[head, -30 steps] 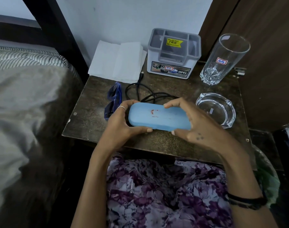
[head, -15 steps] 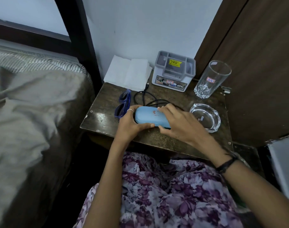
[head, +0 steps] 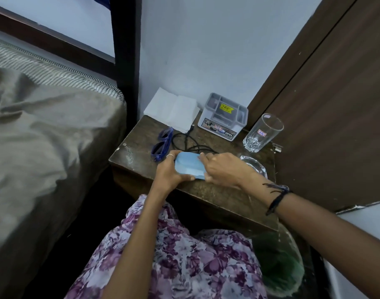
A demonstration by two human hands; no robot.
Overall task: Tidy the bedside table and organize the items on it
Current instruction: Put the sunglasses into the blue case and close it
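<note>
A light blue glasses case is held over the front of the dark wooden bedside table. My left hand grips its left end and my right hand covers its right end, fingers along the top edge. Blue sunglasses lie just left of the case. A black cable coils behind it. Farther back stand a folded white tissue, a grey organiser box and a tall glass. A glass ashtray shows partly behind my right wrist.
The bed with a grey sheet fills the left, its black post against the table's back-left corner. A brown door closes the right side. My floral-clothed lap is below the table's front edge.
The view has pulled back and up, so the table looks smaller. My right hand has slid left over the case, covering more of it. Both hands stay on the case.
</note>
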